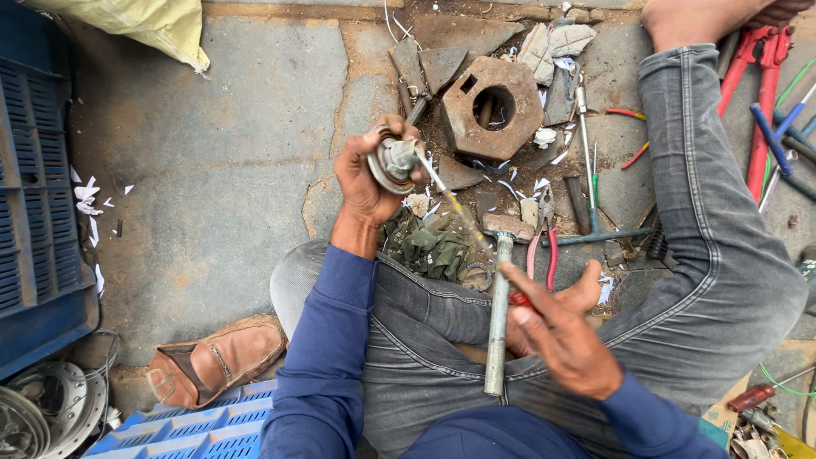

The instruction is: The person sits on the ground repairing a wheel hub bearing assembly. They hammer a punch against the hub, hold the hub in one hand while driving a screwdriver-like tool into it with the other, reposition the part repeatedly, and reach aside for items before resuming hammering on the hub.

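Note:
My left hand (pixel 367 174) grips a small round metal part (pixel 392 160), a ringed disc with a grey hub, held up above my lap. My right hand (pixel 561 331) holds a red-handled screwdriver (pixel 463 217) whose thin shaft runs up and left so that its tip meets the hub of the metal part. A hammer (pixel 498 306) with a grey tubular handle lies across my lap between the two hands, its head toward the ground. A crumpled green rag (pixel 429 244) lies just past my knee.
A rusty hexagonal block (pixel 490 106) with a round hole sits on broken stone ahead. Pliers with red handles (pixel 542 246), a T-handled wrench (pixel 586 170) and scrap pieces lie beside it. Red and blue tools (pixel 769 102) are at right, blue crates (pixel 38 187) at left, a brown sandal (pixel 217 361) below.

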